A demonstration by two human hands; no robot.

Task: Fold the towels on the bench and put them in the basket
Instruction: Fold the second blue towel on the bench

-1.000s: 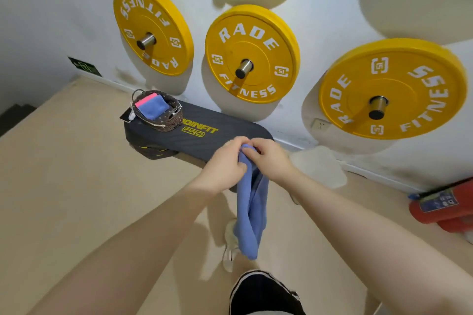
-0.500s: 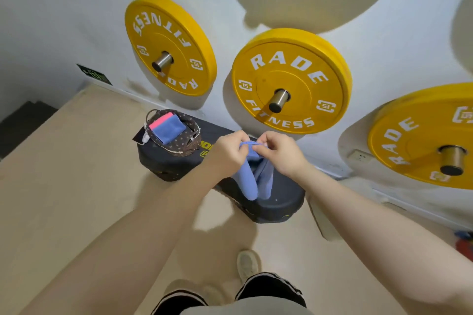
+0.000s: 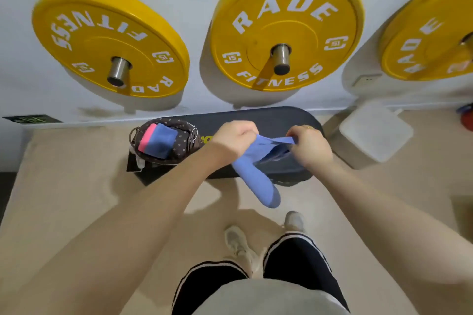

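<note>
Hands: my left hand and right hand each pinch the blue towel's top edge.
Towel axis: edge stretched hand to hand; loose end hangs toward me.

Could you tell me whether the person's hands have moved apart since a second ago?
Yes. The left hand and right hand, touching before, now stand apart along the bench, stretching the blue towel.

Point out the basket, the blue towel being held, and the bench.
basket [image 3: 184, 133], head view, on its dotted right inner wall.
blue towel [image 3: 258, 179], head view, on the hanging middle part.
bench [image 3: 276, 116], head view, on the bare dark top behind the hands.
</note>
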